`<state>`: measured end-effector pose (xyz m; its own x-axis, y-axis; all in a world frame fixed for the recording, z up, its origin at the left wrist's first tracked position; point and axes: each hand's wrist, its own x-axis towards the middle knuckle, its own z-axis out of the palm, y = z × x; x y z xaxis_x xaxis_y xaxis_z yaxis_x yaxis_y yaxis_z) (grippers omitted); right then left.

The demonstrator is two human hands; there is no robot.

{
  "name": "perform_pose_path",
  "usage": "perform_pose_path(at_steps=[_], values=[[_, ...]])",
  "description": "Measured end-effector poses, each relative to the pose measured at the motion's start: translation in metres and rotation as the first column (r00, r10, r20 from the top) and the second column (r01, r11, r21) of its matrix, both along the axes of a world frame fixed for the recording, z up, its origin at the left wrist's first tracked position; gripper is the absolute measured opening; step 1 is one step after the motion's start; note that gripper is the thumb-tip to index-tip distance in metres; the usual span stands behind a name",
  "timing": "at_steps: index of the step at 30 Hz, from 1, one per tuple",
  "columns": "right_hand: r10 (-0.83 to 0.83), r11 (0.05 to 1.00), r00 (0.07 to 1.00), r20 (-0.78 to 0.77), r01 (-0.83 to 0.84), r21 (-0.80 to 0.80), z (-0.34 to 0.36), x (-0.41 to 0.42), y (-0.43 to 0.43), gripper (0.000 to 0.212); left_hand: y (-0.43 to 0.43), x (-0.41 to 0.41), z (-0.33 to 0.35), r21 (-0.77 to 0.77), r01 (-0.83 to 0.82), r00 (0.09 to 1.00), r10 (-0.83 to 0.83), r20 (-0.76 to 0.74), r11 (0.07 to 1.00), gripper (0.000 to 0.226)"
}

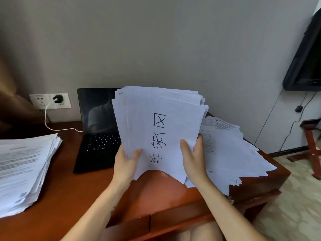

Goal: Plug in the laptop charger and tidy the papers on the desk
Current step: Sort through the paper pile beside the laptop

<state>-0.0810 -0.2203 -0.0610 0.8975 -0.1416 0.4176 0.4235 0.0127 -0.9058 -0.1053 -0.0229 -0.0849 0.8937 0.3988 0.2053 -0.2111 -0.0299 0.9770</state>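
Note:
I hold a thick sheaf of white papers (156,119) upright above the desk, its front sheet marked with large handwritten characters. My left hand (126,162) grips its lower left edge, thumb on the front. My right hand (193,157) grips the lower right edge the same way. A black charger plug (57,98) sits in the wall socket (50,101), and its white cable (52,126) runs down to the open black laptop (97,133) behind the sheaf.
A tall stack of printed papers (24,171) lies at the desk's left. Loose fanned sheets (229,153) cover the right end of the wooden desk (83,197), overhanging its edge. A wall-mounted TV (305,58) and a wooden stand (312,145) are at the right.

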Motion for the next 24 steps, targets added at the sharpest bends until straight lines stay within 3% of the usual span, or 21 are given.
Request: perform_pose_path(at_steps=[5, 9, 15, 20, 24], values=[[-0.026, 0.997, 1.0, 0.015, 0.027, -0.073, 0.014, 0.002, -0.003, 0.021, 0.003, -0.002, 0.031, -0.001, -0.064, 0.99, 0.063, 0.126, 0.998, 0.035], [-0.033, 0.989, 0.999, 0.031, 0.037, -0.14, 0.014, 0.001, 0.0, 0.027, 0.003, 0.003, 0.052, 0.146, -0.07, 0.982, 0.041, 0.187, 0.987, 0.042], [0.001, 0.981, 1.0, -0.021, -0.005, -0.194, 0.013, 0.006, -0.003, 0.023, 0.007, 0.011, 0.048, -0.044, 0.011, 0.998, -0.008, 0.062, 0.999, 0.045], [0.006, 0.976, 1.0, 0.001, -0.006, -0.216, 0.013, 0.015, -0.007, 0.019, 0.012, 0.016, 0.043, 0.108, 0.08, 0.997, -0.081, 0.011, 0.991, 0.033], [0.009, 0.986, 1.0, 0.006, -0.008, -0.166, 0.013, 0.02, -0.015, 0.023, 0.014, 0.019, 0.049, 0.044, 0.178, 0.984, -0.178, -0.014, 0.983, 0.034]])
